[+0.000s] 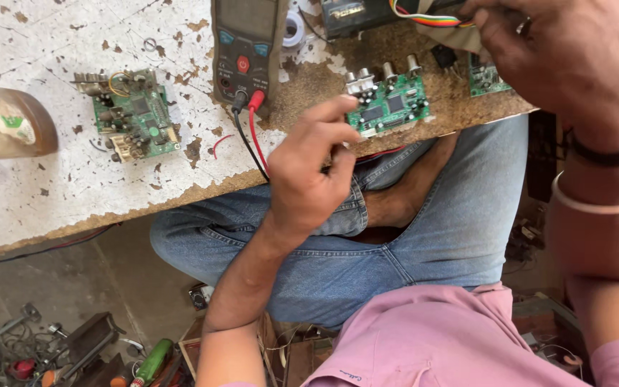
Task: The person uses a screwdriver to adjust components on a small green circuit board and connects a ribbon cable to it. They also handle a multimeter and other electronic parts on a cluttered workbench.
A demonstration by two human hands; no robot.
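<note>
A second green circuit board [136, 115] lies far left on the chipped white tabletop [51, 179]. A brown bottle [5, 122] sits at its left edge. Tools [73, 351] litter the near floor.

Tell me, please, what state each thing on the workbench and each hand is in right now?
left hand: fingers pinched at the small green circuit board
right hand: gripping the rainbow ribbon cable
multimeter: black and red leads plugged in
larger circuit board: lying flat, untouched

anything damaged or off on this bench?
Yes. The bench top has its white coating flaked off in many patches, worst along the front edge and under the multimeter. The small green board overhangs that edge beside the left hand.
</note>
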